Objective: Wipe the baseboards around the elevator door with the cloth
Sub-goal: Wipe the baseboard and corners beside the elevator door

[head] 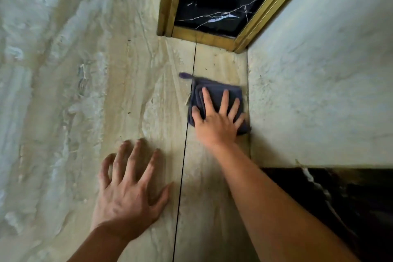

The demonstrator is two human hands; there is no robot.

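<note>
Left grip (127, 195), nearest, braces spread-fingered on the beige stone panel (148, 91). Folded blue cloth (213, 91) lies under the right grip (217, 121), fingers splayed flat, beside the corner seam. Best to press evenly, sweeping toward the brass frame (204, 37).

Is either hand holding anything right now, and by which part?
Nothing is gripped. The right hand presses the folded cloth flat against the stone, fingers spread over its middle; the left hand rests bare on the stone.
</note>
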